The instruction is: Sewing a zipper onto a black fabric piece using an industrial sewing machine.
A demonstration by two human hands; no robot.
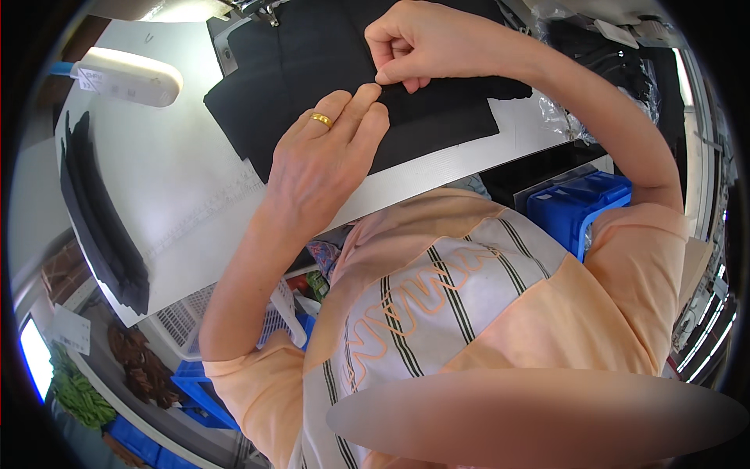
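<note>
A wide piece of black cloth [289,47] lies spread over the white table, reaching from the far edge of the picture toward its near side. My right hand [414,47] is closed in a pinch at the middle of the cloth, thumb and forefinger pressed together on the fabric. Close against those fingertips, my left hand [324,148] rests on the same cloth with its fingers stretched out flat; a gold ring [321,119] is on one finger. Whether a small fold or thread sits between the two hands' fingertips is too small to tell.
Metal sewing machine parts [269,12] show at the top. A white lamp [129,76] reaches over the white table [187,203], and folded black strips [101,211] lie along its left edge. Below are a white basket [183,320] and a blue bin [574,199]. Clear plastic [558,117] lies right.
</note>
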